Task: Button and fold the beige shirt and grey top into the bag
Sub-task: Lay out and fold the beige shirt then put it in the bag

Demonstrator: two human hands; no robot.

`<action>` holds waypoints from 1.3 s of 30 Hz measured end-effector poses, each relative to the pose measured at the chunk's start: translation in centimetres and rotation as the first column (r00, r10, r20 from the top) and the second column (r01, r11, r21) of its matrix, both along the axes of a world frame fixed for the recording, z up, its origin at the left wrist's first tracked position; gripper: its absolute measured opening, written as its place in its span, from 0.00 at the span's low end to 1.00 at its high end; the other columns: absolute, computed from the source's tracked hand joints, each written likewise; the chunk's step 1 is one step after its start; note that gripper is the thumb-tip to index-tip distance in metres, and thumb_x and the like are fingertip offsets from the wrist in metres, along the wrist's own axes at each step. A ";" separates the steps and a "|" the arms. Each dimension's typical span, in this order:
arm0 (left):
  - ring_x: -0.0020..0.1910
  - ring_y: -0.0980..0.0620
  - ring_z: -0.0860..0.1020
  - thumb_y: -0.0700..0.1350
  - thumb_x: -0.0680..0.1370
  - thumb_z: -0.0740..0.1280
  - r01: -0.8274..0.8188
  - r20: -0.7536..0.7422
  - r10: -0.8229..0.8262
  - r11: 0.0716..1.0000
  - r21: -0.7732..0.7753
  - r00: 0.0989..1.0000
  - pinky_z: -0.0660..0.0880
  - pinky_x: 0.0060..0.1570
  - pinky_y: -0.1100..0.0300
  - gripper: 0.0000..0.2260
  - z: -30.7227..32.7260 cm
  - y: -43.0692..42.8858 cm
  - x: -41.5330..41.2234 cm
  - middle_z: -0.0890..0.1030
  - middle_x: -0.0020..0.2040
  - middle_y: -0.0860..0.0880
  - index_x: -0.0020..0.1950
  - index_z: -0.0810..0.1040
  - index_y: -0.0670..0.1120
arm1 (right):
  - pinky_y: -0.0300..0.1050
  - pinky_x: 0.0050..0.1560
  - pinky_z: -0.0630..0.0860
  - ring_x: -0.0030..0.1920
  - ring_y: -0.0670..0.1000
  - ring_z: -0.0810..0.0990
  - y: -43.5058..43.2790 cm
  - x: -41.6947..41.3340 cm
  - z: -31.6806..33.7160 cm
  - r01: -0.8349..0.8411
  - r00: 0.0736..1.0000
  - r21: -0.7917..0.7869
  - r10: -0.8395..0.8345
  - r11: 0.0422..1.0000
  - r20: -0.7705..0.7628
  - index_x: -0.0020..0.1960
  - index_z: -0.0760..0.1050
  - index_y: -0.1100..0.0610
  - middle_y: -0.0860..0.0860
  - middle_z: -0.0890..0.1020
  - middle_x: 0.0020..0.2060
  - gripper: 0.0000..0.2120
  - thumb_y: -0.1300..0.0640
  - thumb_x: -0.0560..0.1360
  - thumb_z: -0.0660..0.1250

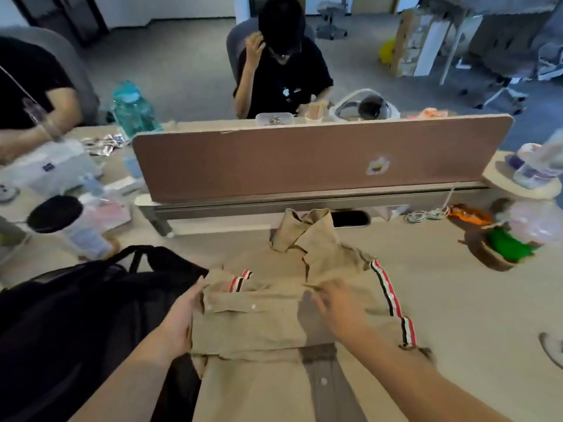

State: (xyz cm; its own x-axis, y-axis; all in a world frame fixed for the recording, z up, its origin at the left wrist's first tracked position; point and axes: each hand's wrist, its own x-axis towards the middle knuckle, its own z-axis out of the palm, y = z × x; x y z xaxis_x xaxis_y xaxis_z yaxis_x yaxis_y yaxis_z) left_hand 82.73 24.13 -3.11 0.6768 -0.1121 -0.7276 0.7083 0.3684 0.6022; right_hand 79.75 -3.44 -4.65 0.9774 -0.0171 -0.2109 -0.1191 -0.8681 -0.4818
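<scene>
Right now the beige cotton shirt with striped red, white and black trim point(274, 318) lies flat on the pale tabletop point(457, 300), collar pointing away from the person, with one sleeve folded across its chest. The left hand point(179, 318) has its grip clenched on the left edge of that folded sleeve, thumb on top of the cloth and fingers tucked beneath it. The right hand point(338, 306) lies on the middle of the shirt, fingers spread and pressing the fabric down near the button placket; its grip is released, pinching nothing that can be seen. Between the two hands runs the sleeve cuff, with a small white button point(253, 306) showing on it. Toward the person from the right hand's grip, a darker grey placket strip point(323, 382) runs down the shirt front with another button on it. Just outside the left hand's grip, touching the shirt's edge, sits the black fabric backpack point(76, 315), its mouth slack and its strap looped upward. Beyond both grips, past the shirt collar, stands a brown felt desk divider point(304, 159). Far to the right of the right hand sits a green-and-brown object point(505, 248), too blurred to identify. No grey top can be made out with certainty.
</scene>
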 end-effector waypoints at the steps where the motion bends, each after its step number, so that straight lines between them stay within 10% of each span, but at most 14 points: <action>1: 0.51 0.39 0.81 0.59 0.75 0.64 0.133 -0.063 -0.126 0.984 0.121 0.990 0.75 0.53 0.47 0.20 0.0 0.5 -1.4 0.84 0.50 0.39 0.53 0.83 0.43 | 0.47 0.60 0.67 0.58 0.56 0.74 -1.6 -0.4 -1.1 0.059 0.998 -0.101 -0.056 0.993 0.025 0.59 0.75 0.55 0.53 0.76 0.57 0.15 0.48 0.78 0.60; 5: 0.57 0.45 0.80 0.46 0.66 0.78 0.460 0.037 -0.511 0.800 0.384 0.858 0.73 0.63 0.44 0.21 -1.6 0.8 0.9 0.81 0.59 0.44 0.57 0.81 0.53 | 0.51 0.70 0.51 0.72 0.58 0.60 -7.5 -1.8 -3.7 0.159 0.986 -0.357 -0.169 0.921 0.003 0.70 0.65 0.54 0.52 0.66 0.71 0.25 0.42 0.78 0.52; 8: 0.52 0.46 0.80 0.29 0.69 0.70 0.347 0.083 -0.452 0.778 0.523 0.888 0.78 0.52 0.51 0.21 -1.8 0.6 2.6 0.83 0.51 0.46 0.52 0.81 0.53 | 0.50 0.69 0.48 0.75 0.56 0.54 -9.9 -2.5 -4.8 0.092 0.994 -0.440 -0.112 0.893 -0.019 0.74 0.59 0.51 0.48 0.59 0.75 0.31 0.38 0.76 0.43; 11: 0.48 0.53 0.76 0.35 0.71 0.73 0.220 0.138 -0.494 0.597 0.771 0.858 0.70 0.43 0.64 0.17 -1.7 -0.6 2.4 0.79 0.44 0.55 0.44 0.76 0.58 | 0.50 0.72 0.48 0.77 0.53 0.43 -11.0 -3.3 -6.1 0.033 0.979 -0.491 -0.128 0.871 -0.162 0.77 0.41 0.49 0.46 0.43 0.77 0.29 0.41 0.79 0.42; 15: 0.49 0.51 0.73 0.51 0.72 0.71 0.090 0.054 -0.509 0.254 0.963 0.859 0.72 0.50 0.55 0.14 -3.8 -1.3 0.5 0.75 0.47 0.54 0.54 0.72 0.55 | 0.51 0.73 0.47 0.76 0.54 0.38 -10.6 -3.4 -5.9 0.048 0.968 -0.456 -0.154 0.889 -0.198 0.77 0.37 0.49 0.46 0.39 0.77 0.29 0.43 0.80 0.44; 23: 0.63 0.40 0.71 0.55 0.72 0.70 0.075 0.007 -0.307 0.254 0.964 0.952 0.74 0.56 0.46 0.35 -4.0 0.8 -6.8 0.67 0.68 0.40 0.73 0.60 0.45 | 0.55 0.59 0.70 0.60 0.65 0.71 -11.2 -11.1 -2.7 0.560 0.827 -0.037 -0.561 0.828 -0.038 0.63 0.68 0.63 0.65 0.72 0.60 0.21 0.53 0.75 0.66; 33: 0.51 0.47 0.77 0.57 0.74 0.64 0.192 -0.106 -0.432 0.160 0.968 0.895 0.74 0.44 0.55 0.20 -6.0 2.0 -18.2 0.79 0.51 0.46 0.59 0.75 0.44 | 0.47 0.46 0.69 0.45 0.55 0.73 -12.0 -26.3 -4.2 0.754 0.629 0.006 -0.719 0.657 -0.296 0.49 0.75 0.62 0.57 0.80 0.44 0.18 0.46 0.76 0.62; 39: 0.62 0.39 0.71 0.53 0.74 0.68 0.100 -0.085 -0.365 0.023 0.995 0.927 0.72 0.56 0.47 0.24 -6.8 2.5 -24.4 0.71 0.64 0.40 0.66 0.72 0.42 | 0.50 0.47 0.69 0.43 0.58 0.76 -11.2 -30.9 -4.6 0.857 0.513 0.169 -0.837 0.487 -0.190 0.39 0.74 0.58 0.56 0.79 0.36 0.15 0.47 0.76 0.61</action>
